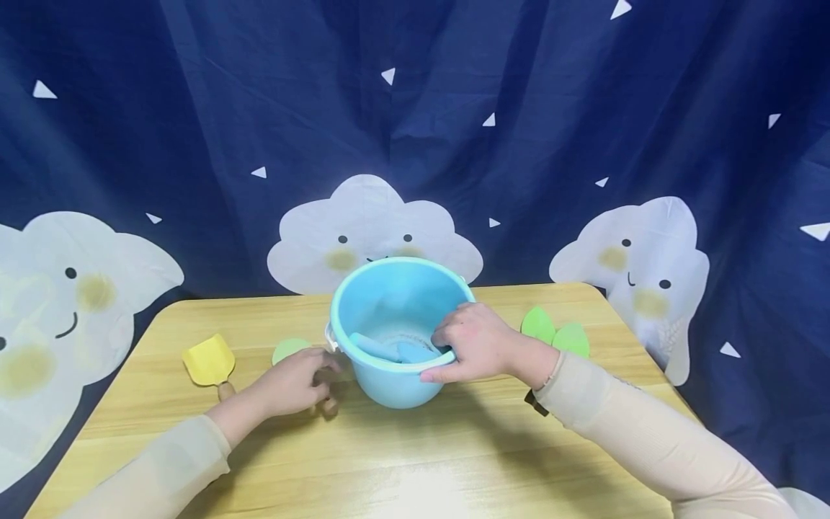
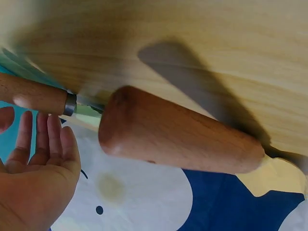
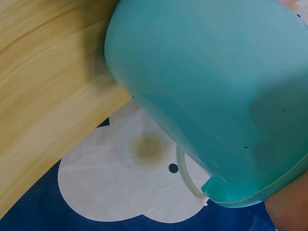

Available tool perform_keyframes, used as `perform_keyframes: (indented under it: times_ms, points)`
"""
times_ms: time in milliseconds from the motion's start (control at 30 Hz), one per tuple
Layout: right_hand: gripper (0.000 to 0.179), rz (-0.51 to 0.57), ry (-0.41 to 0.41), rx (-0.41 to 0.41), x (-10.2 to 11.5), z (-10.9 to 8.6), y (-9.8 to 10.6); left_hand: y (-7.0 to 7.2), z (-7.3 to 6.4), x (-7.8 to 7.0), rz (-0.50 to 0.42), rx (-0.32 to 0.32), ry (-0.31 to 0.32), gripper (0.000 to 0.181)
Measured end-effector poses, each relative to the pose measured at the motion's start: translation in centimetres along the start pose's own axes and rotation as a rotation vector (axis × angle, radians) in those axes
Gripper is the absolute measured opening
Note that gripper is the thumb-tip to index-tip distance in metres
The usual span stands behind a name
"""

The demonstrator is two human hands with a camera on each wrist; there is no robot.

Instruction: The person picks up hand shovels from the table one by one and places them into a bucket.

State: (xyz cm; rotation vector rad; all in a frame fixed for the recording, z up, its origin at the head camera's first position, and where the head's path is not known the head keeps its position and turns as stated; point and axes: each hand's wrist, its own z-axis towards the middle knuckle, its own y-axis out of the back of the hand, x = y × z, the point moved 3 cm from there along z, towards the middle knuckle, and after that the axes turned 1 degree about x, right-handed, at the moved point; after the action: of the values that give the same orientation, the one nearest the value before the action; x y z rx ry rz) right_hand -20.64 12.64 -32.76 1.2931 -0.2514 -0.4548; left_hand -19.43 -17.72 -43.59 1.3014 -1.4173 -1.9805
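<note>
A light blue bucket (image 1: 395, 389) stands on the table, tilted slightly toward me. My right hand (image 1: 478, 342) grips its rim, with the thumb outside and the fingers inside. In the bucket lies a light blue object (image 1: 376, 347), its kind unclear. My left hand (image 1: 292, 383) is left of the bucket, its fingers extended beside a wooden handle (image 2: 36, 95) with a metal collar. That handle seems to belong to the pale green tool (image 1: 289, 349) partly hidden behind the hand. Further left lies a yellow toy shovel (image 1: 210, 360) with a wooden handle (image 2: 178, 132).
Two green leaf-shaped pieces (image 1: 537, 324) lie on the right of the wooden table (image 1: 519, 447), past my right hand. A dark blue curtain (image 1: 214, 108) with clouds and white triangles hangs behind the table's far edge. The bucket's white carrying handle (image 3: 188, 178) hangs at its side.
</note>
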Motion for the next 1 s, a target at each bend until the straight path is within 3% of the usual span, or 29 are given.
perform_keyframes:
  times_ms: [333, 533, 700, 1000]
  points:
    - [0.065, -0.003, -0.002, 0.005, 0.0, 0.0, 0.1, 0.9, -0.7, -0.1, -0.031, 0.047, -0.036, 0.025]
    - [0.065, -0.004, 0.001, -0.01, 0.1, 0.0, 0.3, 0.5, -0.7, -0.7, -0.097, 0.127, -0.05, 0.03]
    - [0.065, -0.001, 0.001, -0.006, 0.0, 0.0, -0.1, -0.1, -0.6, -1.1, -0.091, 0.178, -0.111, 0.034]
    - [0.065, 0.006, 0.001, -0.003, 0.1, 0.0, -0.1, -0.7, -0.5, -0.9, -0.024, 0.141, -0.171, 0.034]
